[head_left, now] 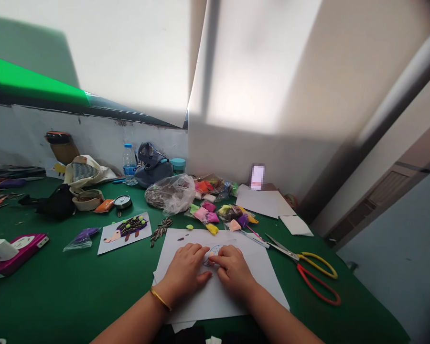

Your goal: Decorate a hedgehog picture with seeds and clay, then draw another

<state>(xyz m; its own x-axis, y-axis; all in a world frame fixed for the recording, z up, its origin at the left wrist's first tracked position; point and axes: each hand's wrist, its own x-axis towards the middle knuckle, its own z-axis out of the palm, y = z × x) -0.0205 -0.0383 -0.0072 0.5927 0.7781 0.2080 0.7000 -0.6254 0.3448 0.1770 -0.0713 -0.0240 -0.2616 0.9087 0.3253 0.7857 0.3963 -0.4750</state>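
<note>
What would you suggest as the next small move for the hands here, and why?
I would probably lift the right hand slightly off the round drawing. Its fingertips rest on the drawing and hide part of it, while the left hand lies close beside it and could steady the paper.

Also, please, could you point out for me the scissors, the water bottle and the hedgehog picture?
Scissors (292, 255): head view, metal blades near the handles.
Water bottle (130, 170): head view, blue label.
Hedgehog picture (132, 226): head view, hedgehog's dark back.
</note>
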